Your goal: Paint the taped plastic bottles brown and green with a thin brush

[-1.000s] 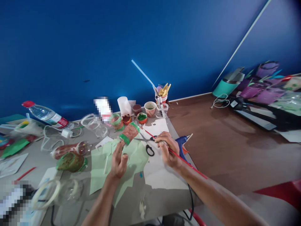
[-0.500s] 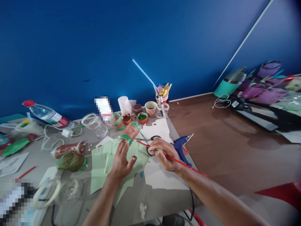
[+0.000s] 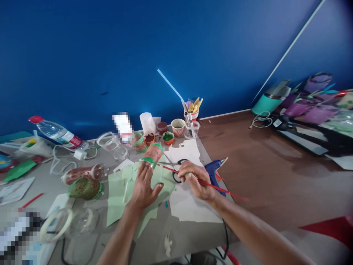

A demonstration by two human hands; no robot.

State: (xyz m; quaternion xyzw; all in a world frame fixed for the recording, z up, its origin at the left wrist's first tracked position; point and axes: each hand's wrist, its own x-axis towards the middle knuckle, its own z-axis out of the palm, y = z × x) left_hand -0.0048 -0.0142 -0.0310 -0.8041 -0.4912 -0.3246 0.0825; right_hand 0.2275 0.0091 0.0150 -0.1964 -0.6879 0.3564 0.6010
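Observation:
My left hand (image 3: pixel 146 189) has its fingers in the near end of a clear plastic cylinder (image 3: pixel 153 153), painted reddish-brown with green bands at both ends. The fingers hold it tilted above a pale green sheet (image 3: pixel 117 200), and the thumb sticks out to the side. Pinched in my right hand (image 3: pixel 197 180) is a long red paintbrush (image 3: pixel 220 189), its tip at the cylinder's green near band. Black-handled scissors (image 3: pixel 176 177) lie beyond the right hand, partly hidden by it. Small cups of green paint (image 3: pixel 168 138) and brown paint (image 3: pixel 149 138) stand behind the cylinder.
A blue glue gun (image 3: pixel 213 171) lies right of my right hand, near white paper (image 3: pixel 187 206). On the left are a painted bottle (image 3: pixel 79 175), a brown-and-green piece (image 3: pixel 85 188) and a water bottle (image 3: pixel 59 134). A cup of yellow tools (image 3: pixel 194 106) stands by the wall.
The brush and my right hand have shifted slightly to the right, and the brush's back end has swung up a little. My left hand still holds the cylinder. The view has shifted slightly.

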